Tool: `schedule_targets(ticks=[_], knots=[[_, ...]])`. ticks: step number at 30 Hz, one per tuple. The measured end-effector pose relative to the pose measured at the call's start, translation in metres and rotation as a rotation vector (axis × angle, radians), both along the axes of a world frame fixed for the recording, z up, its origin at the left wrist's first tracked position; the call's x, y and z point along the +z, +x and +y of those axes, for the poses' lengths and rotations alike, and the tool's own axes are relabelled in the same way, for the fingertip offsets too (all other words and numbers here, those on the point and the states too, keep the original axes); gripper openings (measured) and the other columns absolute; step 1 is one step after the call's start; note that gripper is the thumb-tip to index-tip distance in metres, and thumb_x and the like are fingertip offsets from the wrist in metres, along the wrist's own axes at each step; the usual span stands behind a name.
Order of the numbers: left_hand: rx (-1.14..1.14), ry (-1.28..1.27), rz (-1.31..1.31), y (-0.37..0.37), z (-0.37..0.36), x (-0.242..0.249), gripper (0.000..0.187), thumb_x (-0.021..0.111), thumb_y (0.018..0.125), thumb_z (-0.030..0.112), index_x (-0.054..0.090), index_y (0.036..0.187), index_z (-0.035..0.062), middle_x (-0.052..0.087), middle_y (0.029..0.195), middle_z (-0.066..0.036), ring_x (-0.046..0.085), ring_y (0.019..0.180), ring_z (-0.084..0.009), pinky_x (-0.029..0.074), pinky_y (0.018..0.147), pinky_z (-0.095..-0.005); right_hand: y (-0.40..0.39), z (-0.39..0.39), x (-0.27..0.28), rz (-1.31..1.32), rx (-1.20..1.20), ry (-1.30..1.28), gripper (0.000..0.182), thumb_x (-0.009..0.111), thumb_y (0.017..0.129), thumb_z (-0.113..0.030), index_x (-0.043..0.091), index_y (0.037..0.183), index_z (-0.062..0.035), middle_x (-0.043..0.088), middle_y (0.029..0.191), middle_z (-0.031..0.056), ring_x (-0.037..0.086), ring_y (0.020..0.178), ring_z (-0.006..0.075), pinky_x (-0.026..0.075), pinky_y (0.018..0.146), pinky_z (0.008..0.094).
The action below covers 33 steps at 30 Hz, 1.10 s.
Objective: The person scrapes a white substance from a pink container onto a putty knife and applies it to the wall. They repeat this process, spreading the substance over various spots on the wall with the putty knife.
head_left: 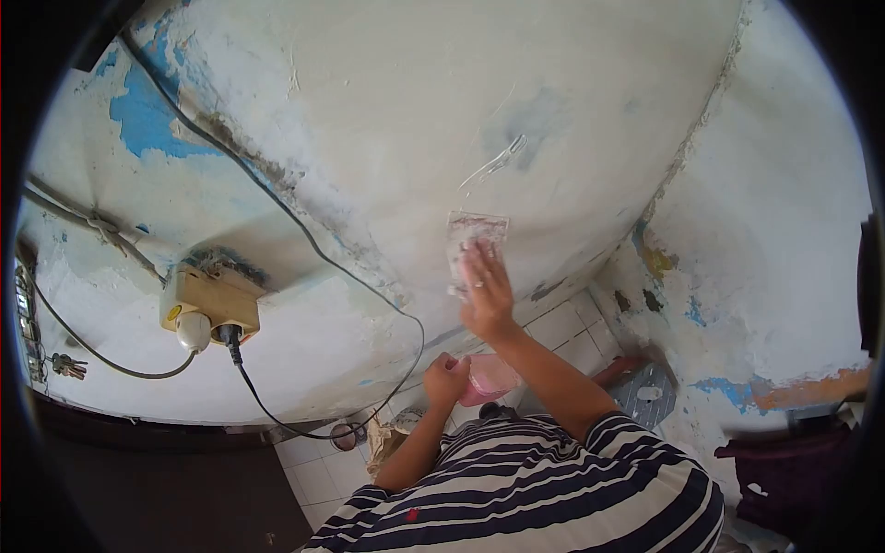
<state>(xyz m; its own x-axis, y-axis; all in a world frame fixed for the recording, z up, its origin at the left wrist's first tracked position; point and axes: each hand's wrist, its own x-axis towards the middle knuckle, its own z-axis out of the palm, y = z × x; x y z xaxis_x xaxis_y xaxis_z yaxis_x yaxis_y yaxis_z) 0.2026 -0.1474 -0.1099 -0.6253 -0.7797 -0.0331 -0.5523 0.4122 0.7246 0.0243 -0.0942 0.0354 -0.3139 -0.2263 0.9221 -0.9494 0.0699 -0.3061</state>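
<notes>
My right hand (487,293) presses a flat rectangular putty scraper (477,224) against the whitish wall (396,111). Its fingers lie along the tool, which is smeared with pale filler, and a ring shows on one finger. Lower down, my left hand (445,380) grips the rim of a pink plastic tub (479,394), thumb on top. Pale pinkish material shows inside the tub. Above the scraper, a raised wet-looking streak of filler (502,158) crosses a greyish patch of the wall.
A yellowed socket box (214,300) with two plugs sits on the left wall. A dark cable (304,226) loops from the upper left down near my left arm. Flaking blue paint (152,106) shows at upper left. White floor tiles (318,479) and a dark surface (166,488) lie below.
</notes>
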Motion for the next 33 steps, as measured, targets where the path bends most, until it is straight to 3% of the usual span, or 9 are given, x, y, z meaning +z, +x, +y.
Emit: schedule_targets(ticks=[3, 5, 8, 16, 19, 21, 23, 28, 33], knots=[[-0.015, -0.015, 0.012, 0.014, -0.003, -0.009, 0.035, 0.081, 0.078, 0.035, 0.067, 0.075, 0.0024, 0.069, 0.071, -0.017, 0.069, 0.066, -0.0364, 0.053, 0.063, -0.0445, 0.001, 0.038, 0.020, -0.243, 0.047, -0.252, 0.051, 0.053, 0.089, 0.003, 0.054, 0.139, 0.0106, 0.056, 0.145, 0.0269, 0.052, 0.136, 0.0490, 0.041, 0.114, 0.0571], [-0.016, -0.006, 0.012, 0.013, -0.004, -0.010, 0.035, 0.080, 0.078, 0.035, 0.068, 0.076, 0.0025, 0.070, 0.072, -0.018, 0.069, 0.068, -0.0381, 0.054, 0.063, -0.0453, -0.029, 0.045, 0.040, -0.164, -0.142, -0.441, 0.050, 0.053, 0.093, 0.000, 0.052, 0.141, 0.0114, 0.055, 0.146, 0.0268, 0.050, 0.138, 0.0490, 0.040, 0.114, 0.0577], [0.005, 0.013, -0.026, 0.016, -0.004, -0.003, 0.035, 0.081, 0.079, 0.035, 0.067, 0.075, 0.0026, 0.070, 0.071, -0.017, 0.069, 0.067, -0.0354, 0.054, 0.065, -0.0446, -0.059, 0.022, 0.084, 0.007, -0.250, -0.205, 0.050, 0.056, 0.092, -0.001, 0.054, 0.140, 0.0097, 0.055, 0.146, 0.0261, 0.048, 0.139, 0.0498, 0.039, 0.114, 0.0586], [-0.010, -0.008, -0.050, 0.004, -0.016, -0.001, 0.036, 0.080, 0.079, 0.036, 0.069, 0.078, 0.0022, 0.071, 0.073, -0.017, 0.070, 0.068, -0.0362, 0.054, 0.064, -0.0449, 0.014, 0.020, -0.001, -0.145, 0.097, 0.023, 0.049, 0.059, 0.091, -0.004, 0.058, 0.138, 0.0058, 0.057, 0.144, 0.0258, 0.047, 0.139, 0.0508, 0.037, 0.116, 0.0589], [-0.017, -0.032, -0.025, 0.010, -0.017, -0.005, 0.036, 0.080, 0.078, 0.036, 0.069, 0.078, 0.0023, 0.071, 0.073, -0.017, 0.071, 0.069, -0.0365, 0.055, 0.065, -0.0450, -0.021, 0.049, 0.049, -0.101, 0.060, -0.301, 0.048, 0.056, 0.093, -0.002, 0.055, 0.140, 0.0085, 0.055, 0.145, 0.0274, 0.047, 0.140, 0.0486, 0.034, 0.118, 0.0584], [-0.001, -0.013, -0.053, 0.018, -0.015, -0.011, 0.036, 0.080, 0.078, 0.037, 0.069, 0.078, 0.0023, 0.071, 0.073, -0.017, 0.071, 0.069, -0.0365, 0.055, 0.065, -0.0450, -0.055, 0.050, 0.098, -0.074, -0.265, -0.337, 0.048, 0.055, 0.094, -0.003, 0.054, 0.140, 0.0106, 0.055, 0.145, 0.0274, 0.046, 0.141, 0.0486, 0.034, 0.118, 0.0584], [0.007, -0.006, -0.069, 0.018, -0.014, -0.013, 0.036, 0.080, 0.078, 0.037, 0.069, 0.077, 0.0023, 0.071, 0.073, -0.017, 0.071, 0.069, -0.0365, 0.055, 0.065, -0.0449, -0.089, 0.036, 0.120, 0.068, -0.268, -0.250, 0.049, 0.057, 0.092, -0.002, 0.056, 0.140, 0.0069, 0.056, 0.145, 0.0260, 0.046, 0.140, 0.0493, 0.036, 0.117, 0.0587], [-0.018, -0.027, -0.044, 0.012, -0.019, -0.014, 0.037, 0.080, 0.078, 0.038, 0.069, 0.077, 0.0031, 0.071, 0.072, -0.017, 0.070, 0.068, -0.0363, 0.054, 0.063, -0.0450, -0.039, -0.012, 0.032, 0.024, -0.060, -0.030, 0.044, 0.062, 0.089, -0.003, 0.064, 0.133, -0.0012, 0.060, 0.141, 0.0220, 0.048, 0.139, 0.0473, 0.038, 0.115, 0.0591], [0.018, -0.015, -0.064, 0.001, -0.018, -0.009, 0.036, 0.080, 0.078, 0.037, 0.068, 0.077, 0.0030, 0.070, 0.072, -0.017, 0.070, 0.067, -0.0360, 0.054, 0.063, -0.0446, -0.005, 0.030, -0.009, -0.012, 0.060, 0.060, 0.046, 0.058, 0.096, -0.008, 0.057, 0.140, 0.0058, 0.056, 0.145, 0.0251, 0.049, 0.140, 0.0456, 0.041, 0.114, 0.0586]])
